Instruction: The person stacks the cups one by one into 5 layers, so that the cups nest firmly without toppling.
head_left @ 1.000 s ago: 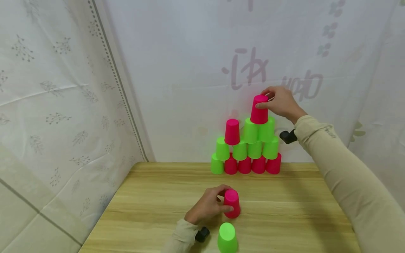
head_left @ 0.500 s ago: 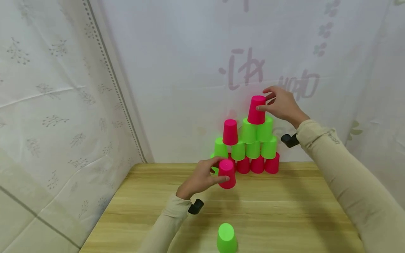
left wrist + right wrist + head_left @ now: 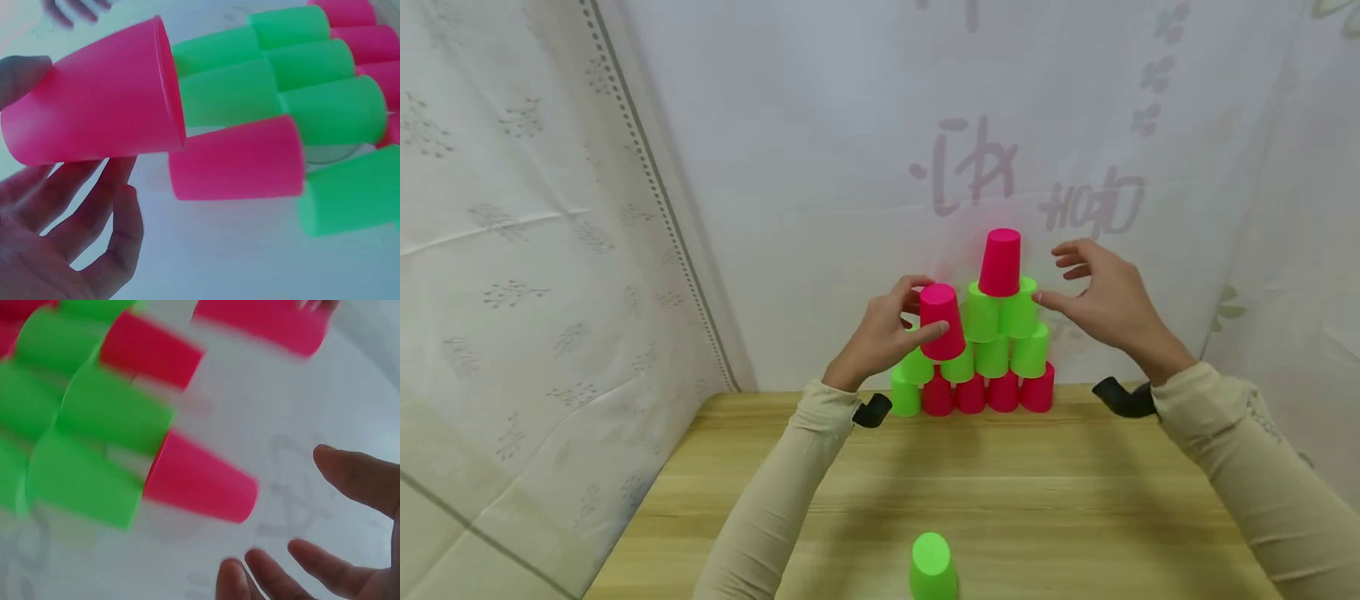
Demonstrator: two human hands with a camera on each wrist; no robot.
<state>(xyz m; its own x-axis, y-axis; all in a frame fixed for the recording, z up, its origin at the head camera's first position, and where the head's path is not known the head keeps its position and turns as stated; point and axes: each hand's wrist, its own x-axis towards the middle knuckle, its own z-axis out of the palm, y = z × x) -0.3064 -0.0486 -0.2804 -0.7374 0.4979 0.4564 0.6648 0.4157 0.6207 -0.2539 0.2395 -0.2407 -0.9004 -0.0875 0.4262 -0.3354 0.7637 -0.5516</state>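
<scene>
My left hand (image 3: 880, 333) grips a pink cup (image 3: 942, 321), bottom up, between thumb and fingers, in front of a cup pyramid. Behind it, in the left wrist view, another pink cup (image 3: 237, 162) stands on the third row; the held cup hides it from the head view. A pink cup (image 3: 1002, 262) rests across two green cups (image 3: 982, 312) at the pyramid's top. To the right of that cup, my right hand (image 3: 1112, 292) holds nothing, thumb and fingers spread apart. The right wrist view shows a gap between its fingers and the top pink cup (image 3: 200, 481).
A single upside-down green cup (image 3: 933, 567) stands near the front of the wooden table (image 3: 1037, 483). Several pink cups (image 3: 970, 393) and a green cup (image 3: 906, 393) form the pyramid's bottom row, close to the white cloth wall (image 3: 820, 208).
My left hand has lifted the pink cup off the table and carried it up to the pyramid. My right hand has let go of the top pink cup and drawn away rightward.
</scene>
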